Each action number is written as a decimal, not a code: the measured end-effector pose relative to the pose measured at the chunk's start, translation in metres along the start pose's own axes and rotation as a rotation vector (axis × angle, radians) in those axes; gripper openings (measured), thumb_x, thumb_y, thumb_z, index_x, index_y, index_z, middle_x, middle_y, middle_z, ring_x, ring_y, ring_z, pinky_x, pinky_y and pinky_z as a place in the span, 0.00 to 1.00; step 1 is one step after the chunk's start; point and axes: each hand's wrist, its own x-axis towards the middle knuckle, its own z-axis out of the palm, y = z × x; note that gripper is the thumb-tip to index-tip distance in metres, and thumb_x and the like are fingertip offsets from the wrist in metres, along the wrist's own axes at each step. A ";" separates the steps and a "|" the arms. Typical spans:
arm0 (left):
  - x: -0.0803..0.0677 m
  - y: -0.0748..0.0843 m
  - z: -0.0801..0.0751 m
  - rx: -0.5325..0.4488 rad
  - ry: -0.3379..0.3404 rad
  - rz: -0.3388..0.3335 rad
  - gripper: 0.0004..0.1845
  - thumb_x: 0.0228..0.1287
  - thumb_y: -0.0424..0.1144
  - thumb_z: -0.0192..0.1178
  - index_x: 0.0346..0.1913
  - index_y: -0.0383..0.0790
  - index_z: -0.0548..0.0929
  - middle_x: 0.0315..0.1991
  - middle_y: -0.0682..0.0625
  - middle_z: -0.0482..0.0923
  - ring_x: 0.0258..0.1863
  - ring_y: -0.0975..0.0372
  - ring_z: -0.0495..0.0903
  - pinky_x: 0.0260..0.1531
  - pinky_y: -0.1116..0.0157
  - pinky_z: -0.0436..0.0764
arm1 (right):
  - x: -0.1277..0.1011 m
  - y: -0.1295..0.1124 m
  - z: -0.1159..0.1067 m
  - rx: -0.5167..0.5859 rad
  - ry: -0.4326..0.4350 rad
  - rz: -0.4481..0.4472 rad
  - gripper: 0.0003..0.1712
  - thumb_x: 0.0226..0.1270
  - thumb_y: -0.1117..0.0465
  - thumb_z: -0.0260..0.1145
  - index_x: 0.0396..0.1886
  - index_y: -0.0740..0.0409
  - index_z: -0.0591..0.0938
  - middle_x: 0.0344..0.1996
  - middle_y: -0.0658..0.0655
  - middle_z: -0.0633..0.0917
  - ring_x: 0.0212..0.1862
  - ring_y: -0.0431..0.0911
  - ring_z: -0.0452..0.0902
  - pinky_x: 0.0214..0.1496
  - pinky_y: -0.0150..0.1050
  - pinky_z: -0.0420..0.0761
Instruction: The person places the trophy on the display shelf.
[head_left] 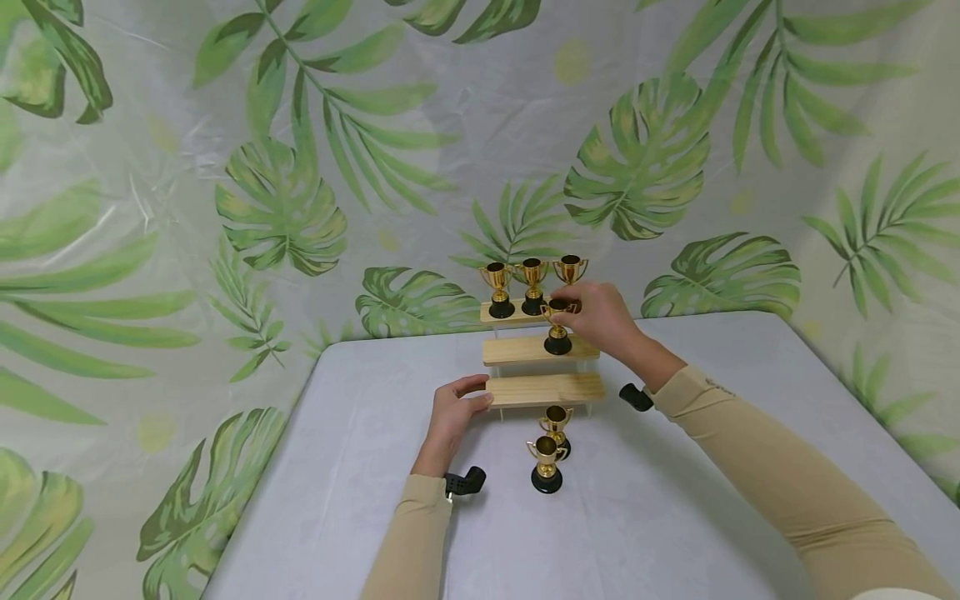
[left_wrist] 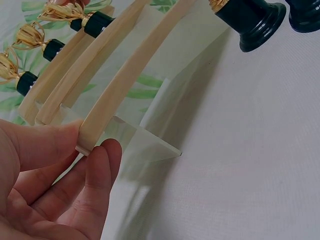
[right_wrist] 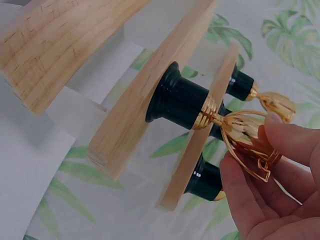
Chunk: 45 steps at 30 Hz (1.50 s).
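Observation:
A three-step wooden display stand (head_left: 543,390) stands on the table. My left hand (head_left: 448,417) pinches the left end of its lowest step, thumb above and fingers below in the left wrist view. On the middle step (head_left: 513,351), my right hand (head_left: 606,318) grips a small gold trophy (right_wrist: 245,132) by its cup. The black base (right_wrist: 182,97) of that trophy sits right at the step's surface, toward the right. Three like trophies (head_left: 532,283) line the top step, the rightmost partly hidden behind my right hand. The lowest step holds nothing.
Two more gold trophies with black bases stand on the table in front of the stand, a nearer one (head_left: 547,475) and one (head_left: 556,421) partly behind it. A white cloth covers the table (head_left: 375,450). Behind it hangs a leaf-patterned sheet (head_left: 495,150).

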 end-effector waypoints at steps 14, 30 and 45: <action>-0.004 0.003 0.002 -0.011 0.019 0.013 0.21 0.57 0.26 0.71 0.55 0.33 0.86 0.51 0.41 0.83 0.38 0.60 0.84 0.40 0.64 0.86 | -0.004 -0.006 -0.001 0.014 0.020 -0.005 0.26 0.64 0.59 0.75 0.62 0.59 0.83 0.56 0.63 0.84 0.17 0.45 0.70 0.29 0.44 0.72; -0.006 0.004 0.004 -0.017 0.020 0.012 0.21 0.58 0.25 0.70 0.56 0.32 0.85 0.53 0.40 0.82 0.39 0.59 0.84 0.40 0.64 0.86 | -0.008 -0.013 -0.013 -0.056 0.037 -0.014 0.29 0.64 0.57 0.75 0.65 0.56 0.81 0.56 0.62 0.83 0.48 0.54 0.82 0.41 0.52 0.83; -0.006 0.004 0.004 -0.025 0.022 0.011 0.21 0.58 0.25 0.70 0.56 0.31 0.85 0.52 0.39 0.83 0.38 0.60 0.84 0.39 0.65 0.86 | -0.016 -0.024 -0.030 -0.083 0.077 -0.033 0.29 0.62 0.56 0.76 0.63 0.55 0.82 0.56 0.61 0.82 0.49 0.55 0.82 0.43 0.53 0.83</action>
